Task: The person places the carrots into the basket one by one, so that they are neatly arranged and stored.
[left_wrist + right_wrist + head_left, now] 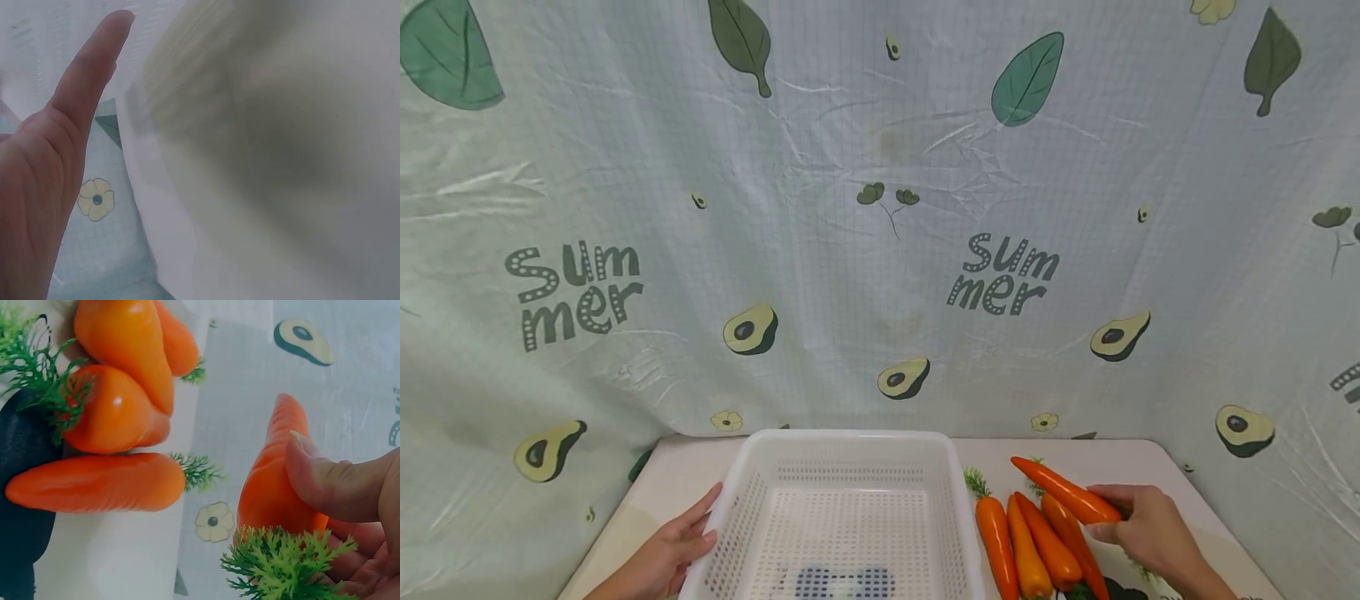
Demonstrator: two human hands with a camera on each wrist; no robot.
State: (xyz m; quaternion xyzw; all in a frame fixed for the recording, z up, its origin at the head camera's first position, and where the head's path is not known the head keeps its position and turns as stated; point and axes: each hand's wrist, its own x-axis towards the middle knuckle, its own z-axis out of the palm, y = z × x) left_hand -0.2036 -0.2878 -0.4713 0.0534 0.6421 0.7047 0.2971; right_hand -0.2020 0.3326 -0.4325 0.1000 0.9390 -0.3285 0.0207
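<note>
One carrot [1060,487], gripped near its thick end

The right hand [1150,525] pinches it, tip toward ten o'clock, at three o'clock from the basket [850,435]. The left hand [662,550], fingers nearly straight, touches the basket's nine-o'clock side. The carrot is probably light, stiff, slightly slippery; that thick end suits a grip.

Counting five tapered orange carrots [996,546], one white rectangular slotted plastic basket [850,523], one pale table [1120,462], two bare hands [664,546] [1150,525].

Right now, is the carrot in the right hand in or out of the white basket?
Out. The head view shows the right hand holding the carrot to the right of the basket, near other carrots.
</note>
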